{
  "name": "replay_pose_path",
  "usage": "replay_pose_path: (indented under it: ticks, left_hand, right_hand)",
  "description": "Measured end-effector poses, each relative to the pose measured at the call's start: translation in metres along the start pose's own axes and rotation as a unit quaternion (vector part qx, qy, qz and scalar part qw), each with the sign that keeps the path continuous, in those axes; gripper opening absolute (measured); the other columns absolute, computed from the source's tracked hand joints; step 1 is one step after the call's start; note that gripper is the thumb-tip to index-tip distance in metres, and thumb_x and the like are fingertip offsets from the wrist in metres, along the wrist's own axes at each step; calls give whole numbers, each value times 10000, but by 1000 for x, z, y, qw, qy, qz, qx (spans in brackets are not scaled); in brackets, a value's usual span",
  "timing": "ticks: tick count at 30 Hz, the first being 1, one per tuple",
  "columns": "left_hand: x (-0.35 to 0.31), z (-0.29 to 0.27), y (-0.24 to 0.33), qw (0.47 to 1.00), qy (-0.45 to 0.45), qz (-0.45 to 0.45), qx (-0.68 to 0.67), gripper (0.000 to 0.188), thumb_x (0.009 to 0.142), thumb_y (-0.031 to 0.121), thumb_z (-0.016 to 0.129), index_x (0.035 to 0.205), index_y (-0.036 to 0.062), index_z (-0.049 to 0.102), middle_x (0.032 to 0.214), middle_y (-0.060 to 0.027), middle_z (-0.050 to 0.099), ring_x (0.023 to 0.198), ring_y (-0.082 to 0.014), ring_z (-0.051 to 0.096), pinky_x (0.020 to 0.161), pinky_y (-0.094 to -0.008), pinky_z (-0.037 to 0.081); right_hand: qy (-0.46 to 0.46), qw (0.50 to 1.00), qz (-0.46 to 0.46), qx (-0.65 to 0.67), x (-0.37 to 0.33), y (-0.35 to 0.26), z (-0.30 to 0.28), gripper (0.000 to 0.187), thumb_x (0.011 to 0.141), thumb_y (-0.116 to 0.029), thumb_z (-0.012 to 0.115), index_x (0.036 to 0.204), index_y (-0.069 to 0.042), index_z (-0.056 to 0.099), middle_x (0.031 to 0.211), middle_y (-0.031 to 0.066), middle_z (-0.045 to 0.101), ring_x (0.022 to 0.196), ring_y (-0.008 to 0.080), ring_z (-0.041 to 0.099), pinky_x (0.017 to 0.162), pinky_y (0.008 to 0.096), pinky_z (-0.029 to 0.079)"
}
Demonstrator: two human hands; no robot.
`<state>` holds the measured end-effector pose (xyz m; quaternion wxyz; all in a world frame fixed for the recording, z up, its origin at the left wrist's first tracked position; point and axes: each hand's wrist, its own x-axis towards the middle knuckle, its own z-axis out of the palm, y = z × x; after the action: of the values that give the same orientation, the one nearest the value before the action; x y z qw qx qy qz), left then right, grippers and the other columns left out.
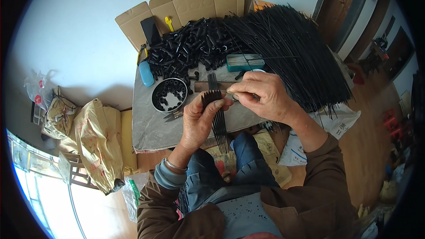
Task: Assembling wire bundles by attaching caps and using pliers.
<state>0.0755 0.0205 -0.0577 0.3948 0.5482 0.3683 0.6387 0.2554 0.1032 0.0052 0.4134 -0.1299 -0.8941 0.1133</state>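
My left hand [199, 117] is closed around a flat, fanned row of thin black rods [219, 128], its thumb pressed across them near their upper ends. The rods hang down past the table edge toward my knees. Close beside their tips, my right hand [268, 95] pinches thumb and forefinger together; a very thin piece seems to run between the two hands, too small to name. Below the left wrist's far side stands a round white bowl [154, 99] holding small black rings. Just past my right hand sits a teal box [234, 67] of thin pale sticks.
Short black tubular parts [190, 42] are heaped at the back of the grey table [148, 132]. Long black rods [287, 48] are piled at the right. Cardboard [192, 4], a phone [151, 31] and a blue case [145, 73] stand behind and left. Yellow sacks [97, 139] stand at left.
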Motion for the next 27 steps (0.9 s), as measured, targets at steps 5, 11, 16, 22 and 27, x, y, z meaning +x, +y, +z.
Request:
replay_pose_path:
  ticks: [5,11,16,22,27]
  left_hand:
    - [-1,1,1,1000,1,-5,-14,191,938,84,572,1101,-6,612,943,-84,695,852,-123,633,813,-268,518]
    - [0,4,3,1000,-10,-4,-11,190,940,85,569,1101,-5,614,950,-81,695,860,-120,630,819,-265,516]
    - [3,3,8,996,-80,-15,18,197,928,98,588,1098,7,628,958,-46,697,901,-90,614,850,-250,496]
    - [8,1,19,990,-114,-41,78,204,891,93,628,1081,26,663,974,-59,700,945,-117,633,870,-267,497]
    - [15,-11,20,981,-143,-32,123,264,843,104,685,1096,34,667,953,-46,705,905,-97,630,824,-246,508]
  right_hand:
    - [7,1000,-11,3,2,0,-1,221,695,61,693,890,-40,712,673,40,589,564,140,559,488,262,439]
    - [4,997,-52,-58,8,-7,-10,193,675,20,731,849,-61,711,674,17,577,569,150,555,506,286,447]
    - [-18,989,-105,-106,17,-13,-20,201,640,-23,771,826,-69,714,717,10,589,643,155,574,578,305,466]
    - [7,998,-67,1,9,2,-12,213,639,-3,769,839,-55,716,736,34,605,662,177,590,586,302,476]
    - [2,998,-51,46,9,6,-3,203,669,-16,772,859,-39,706,731,34,601,641,160,583,555,278,463]
